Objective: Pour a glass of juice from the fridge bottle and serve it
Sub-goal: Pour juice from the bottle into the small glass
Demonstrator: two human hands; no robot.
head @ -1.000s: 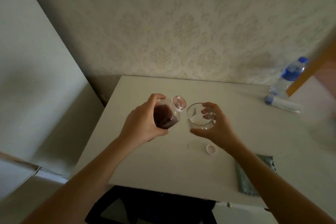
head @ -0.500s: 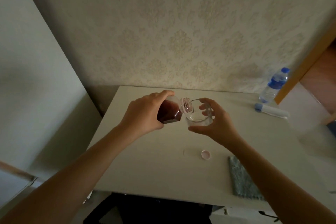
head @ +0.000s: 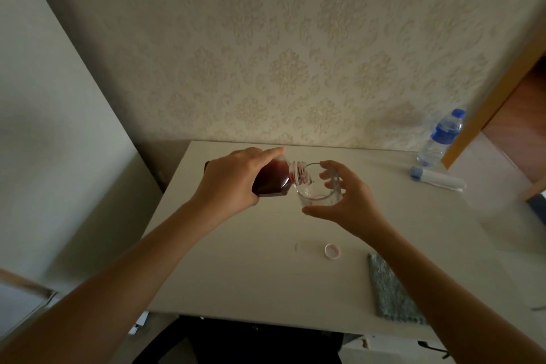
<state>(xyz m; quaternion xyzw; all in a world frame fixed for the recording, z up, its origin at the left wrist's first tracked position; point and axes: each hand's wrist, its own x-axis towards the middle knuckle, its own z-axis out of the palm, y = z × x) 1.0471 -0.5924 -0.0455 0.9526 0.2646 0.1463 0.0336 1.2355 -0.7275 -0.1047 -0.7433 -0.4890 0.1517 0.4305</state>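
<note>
My left hand (head: 233, 179) grips a small clear bottle of dark red juice (head: 273, 179), tilted to the right with its open threaded neck resting over the rim of a clear glass (head: 317, 190). My right hand (head: 345, 201) is wrapped around the glass from the right and holds it just above the white table (head: 236, 269). The glass looks empty; no juice shows in it. The bottle's pink cap (head: 332, 250) lies open side up on the table in front of the glass.
A grey-green cloth (head: 390, 292) lies near the table's front right. A water bottle with a blue cap (head: 440, 139) stands at the back right by the wall, with a white tube (head: 437, 180) lying beside it. A patterned wall backs the table.
The juice bottle has tipped further to the right and its neck has moved from beside the glass onto its rim. Both hands have stayed on their objects.
</note>
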